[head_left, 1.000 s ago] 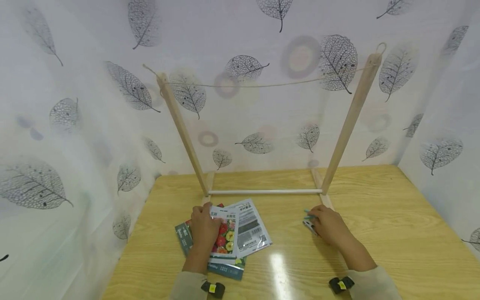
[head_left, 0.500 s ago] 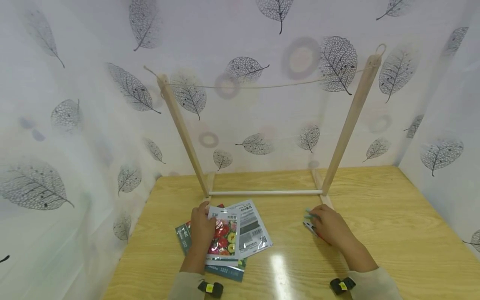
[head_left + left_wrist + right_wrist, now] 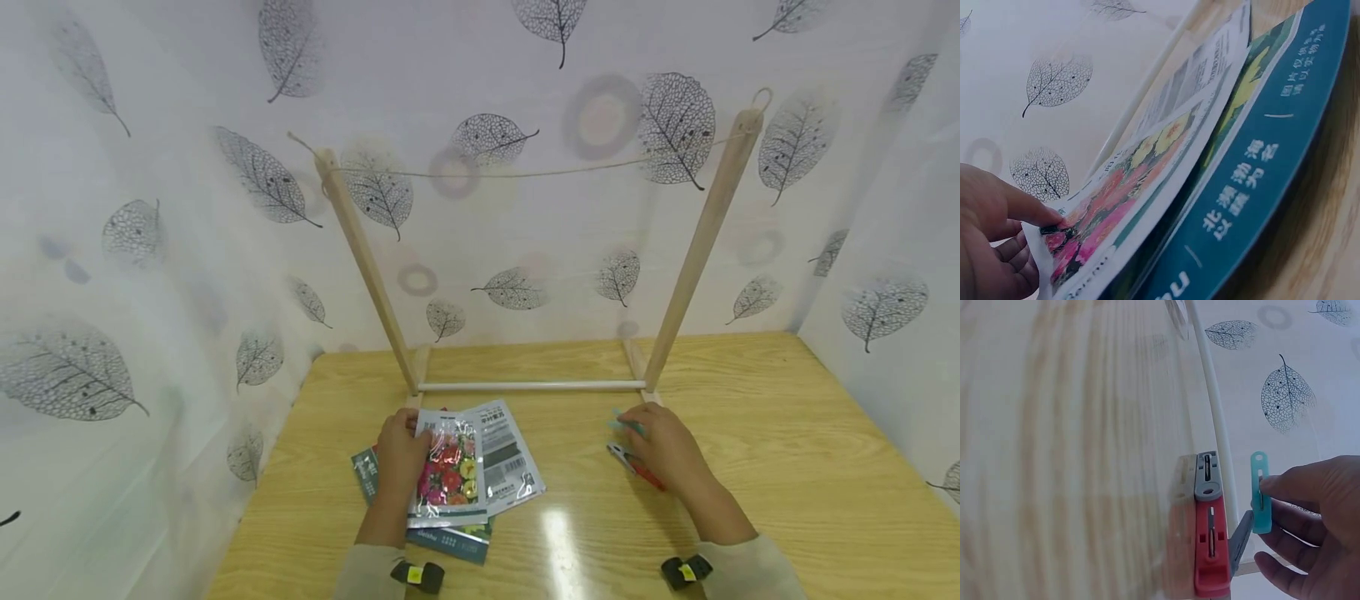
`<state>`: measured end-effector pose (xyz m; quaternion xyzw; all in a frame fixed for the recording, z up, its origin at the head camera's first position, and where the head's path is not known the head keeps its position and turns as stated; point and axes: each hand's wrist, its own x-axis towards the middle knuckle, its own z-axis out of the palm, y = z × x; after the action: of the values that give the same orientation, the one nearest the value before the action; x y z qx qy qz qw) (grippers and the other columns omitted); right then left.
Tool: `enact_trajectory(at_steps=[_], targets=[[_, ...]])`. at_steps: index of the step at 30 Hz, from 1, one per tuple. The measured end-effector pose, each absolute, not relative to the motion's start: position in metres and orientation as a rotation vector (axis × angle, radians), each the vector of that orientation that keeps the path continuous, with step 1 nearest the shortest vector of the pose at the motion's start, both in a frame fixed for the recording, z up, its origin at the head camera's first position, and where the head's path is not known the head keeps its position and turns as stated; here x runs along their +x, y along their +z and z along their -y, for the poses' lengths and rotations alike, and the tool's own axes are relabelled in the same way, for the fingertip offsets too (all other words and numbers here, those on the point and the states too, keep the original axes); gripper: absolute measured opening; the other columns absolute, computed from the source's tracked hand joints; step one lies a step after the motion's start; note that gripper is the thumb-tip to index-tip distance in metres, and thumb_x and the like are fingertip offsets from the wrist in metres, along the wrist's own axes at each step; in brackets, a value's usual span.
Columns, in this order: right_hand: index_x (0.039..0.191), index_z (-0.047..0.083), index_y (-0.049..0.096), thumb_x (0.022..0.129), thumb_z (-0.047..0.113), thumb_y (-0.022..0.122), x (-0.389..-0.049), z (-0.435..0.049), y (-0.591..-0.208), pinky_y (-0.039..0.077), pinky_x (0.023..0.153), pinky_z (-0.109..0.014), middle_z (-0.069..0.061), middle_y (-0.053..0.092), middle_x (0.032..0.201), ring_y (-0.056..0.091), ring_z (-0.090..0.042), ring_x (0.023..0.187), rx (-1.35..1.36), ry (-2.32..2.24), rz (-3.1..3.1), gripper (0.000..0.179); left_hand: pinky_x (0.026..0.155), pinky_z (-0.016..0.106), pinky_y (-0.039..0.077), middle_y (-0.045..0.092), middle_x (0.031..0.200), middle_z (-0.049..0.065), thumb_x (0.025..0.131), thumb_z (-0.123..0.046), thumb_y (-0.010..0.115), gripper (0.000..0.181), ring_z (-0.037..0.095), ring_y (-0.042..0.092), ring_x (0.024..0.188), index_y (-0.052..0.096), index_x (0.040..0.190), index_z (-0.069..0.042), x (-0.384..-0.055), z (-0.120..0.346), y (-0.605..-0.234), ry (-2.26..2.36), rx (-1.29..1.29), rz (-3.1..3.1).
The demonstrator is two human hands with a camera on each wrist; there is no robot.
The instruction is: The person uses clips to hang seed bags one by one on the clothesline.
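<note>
My left hand (image 3: 401, 458) pinching a flower-seed packet (image 3: 453, 477), right hand (image 3: 667, 450) pinching a turquoise clothespin (image 3: 1262, 515), both before the white rod (image 3: 525, 386).

1. Teal packet (image 3: 1235, 206): white "图片仅供参考" with "请以实物为" beginning the next line; elsewhere "渤海" and "为名" among less certain characters; a brand word ending "ishu".
2. Flower packet (image 3: 450, 477): title characters along the top, blurred by glare.
3. Grey-white packet (image 3: 501, 442): heading characters too small to read, plus a barcode (image 3: 515, 467) and a square code (image 3: 528, 478).
</note>
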<state>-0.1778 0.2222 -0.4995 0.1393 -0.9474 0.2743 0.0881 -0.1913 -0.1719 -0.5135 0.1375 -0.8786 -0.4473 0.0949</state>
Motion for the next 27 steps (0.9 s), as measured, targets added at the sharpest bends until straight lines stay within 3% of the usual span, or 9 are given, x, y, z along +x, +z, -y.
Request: enact_trajectory(at_steps=[7,13,21,27], targets=[[0.108,0.004,0.072,0.092,0.004,0.07,-0.18,-0.222,-0.501,0.055,0.091,-0.055,-0.018,0.069,0.115,0.063,-0.04,0.108,0.399,0.861,2.765,0.016,0.074,0.032,0.05,0.067,0.1,0.014,0.085,-0.012,0.071,0.029,0.023,0.061,0.087,0.068,0.113,-0.002,-0.19,0.175,-0.511,-1.353,0.43,2.605],[0.107,0.001,0.068,0.094,0.004,0.068,-0.18,-0.222,-0.499,0.056,0.087,-0.051,-0.016,0.067,0.111,0.065,-0.034,0.102,0.394,0.888,2.738,0.013,0.073,0.03,0.051,0.071,0.099,0.012,0.086,-0.013,0.071,0.029,0.022,0.064,0.087,0.068,0.114,-0.004,-0.192,0.175,-0.508,-1.412,0.446,2.598],[0.106,0.003,0.064,0.095,0.008,0.068,-0.179,-0.221,-0.497,0.056,0.078,-0.041,-0.013,0.065,0.11,0.066,-0.029,0.097,0.357,0.905,2.771,0.013,0.088,0.043,0.054,0.07,0.112,0.014,0.092,-0.014,0.068,0.03,0.027,0.067,0.102,0.064,0.121,-0.005,-0.191,0.174,-0.501,-1.476,0.478,2.594],[0.122,0.0,0.057,0.093,0.003,0.068,-0.179,-0.221,-0.497,0.058,0.082,-0.048,-0.014,0.065,0.109,0.067,-0.03,0.096,0.391,0.988,2.742,0.031,0.089,0.044,0.055,0.07,0.112,0.015,0.094,-0.014,0.066,0.03,0.027,0.067,0.103,0.064,0.122,-0.004,-0.189,0.175,-0.498,-1.495,0.461,2.58]])
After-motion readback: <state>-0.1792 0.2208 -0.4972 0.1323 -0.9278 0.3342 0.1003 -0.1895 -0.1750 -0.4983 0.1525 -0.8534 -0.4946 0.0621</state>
